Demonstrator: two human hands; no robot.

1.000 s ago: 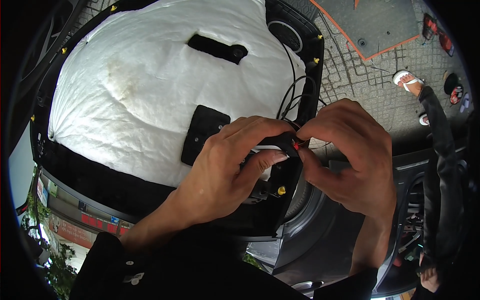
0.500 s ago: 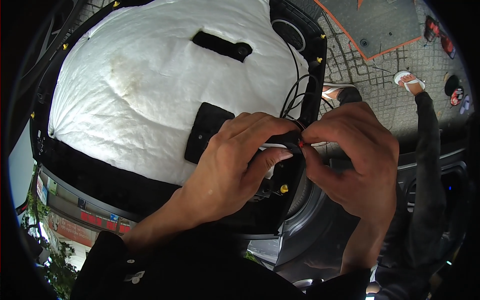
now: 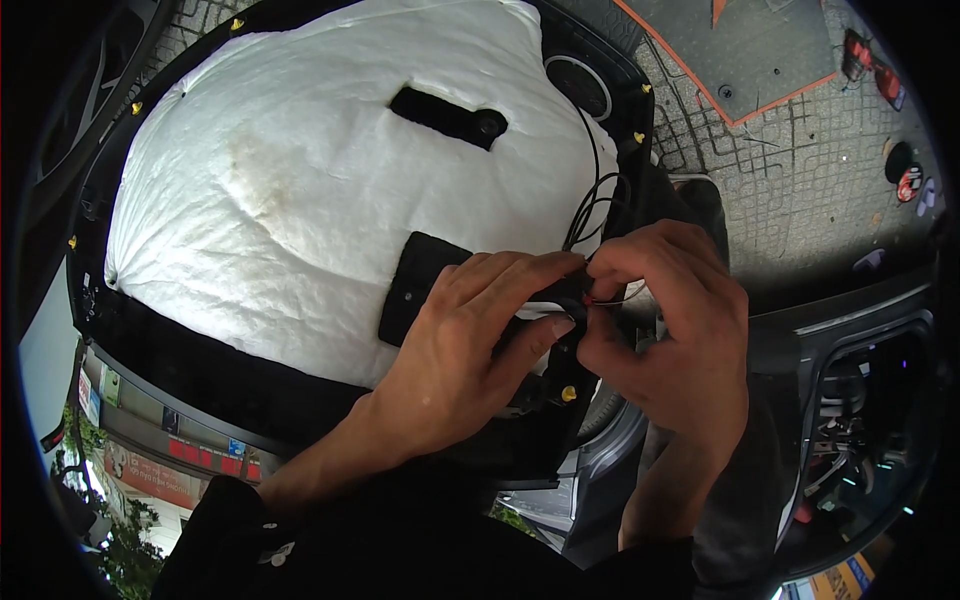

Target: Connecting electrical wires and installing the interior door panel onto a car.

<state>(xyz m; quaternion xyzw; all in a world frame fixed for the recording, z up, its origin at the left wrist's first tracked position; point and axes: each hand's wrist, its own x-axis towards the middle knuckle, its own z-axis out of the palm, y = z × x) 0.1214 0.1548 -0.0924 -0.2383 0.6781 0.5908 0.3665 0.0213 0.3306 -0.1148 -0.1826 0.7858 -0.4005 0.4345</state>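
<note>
A black car door trim panel (image 3: 210,340) lies before me, its back covered with white padding (image 3: 300,170). At its right side my left hand (image 3: 440,345) is closed, thumb and fingers around a small black part (image 3: 567,287) with a pale strip along it. Close against that part, my right hand (image 3: 675,320) pinches a thin wire (image 3: 632,292) with a bit of red at the fingertips. My fingers hide the wire's end. Loops of black cable (image 3: 590,205) rise just beyond both hands.
Yellow clips (image 3: 569,394) stud the panel's rim. A round speaker opening (image 3: 578,88) is at its far right corner. Another person's dark trouser leg (image 3: 715,208) stands close on the right, beside an open car door (image 3: 800,400). An orange-edged mat (image 3: 745,60) lies on the paving.
The other person has stepped closer to the panel, and the car interior at right shows more. My right hand sits slightly further left; both hands keep their pinch.
</note>
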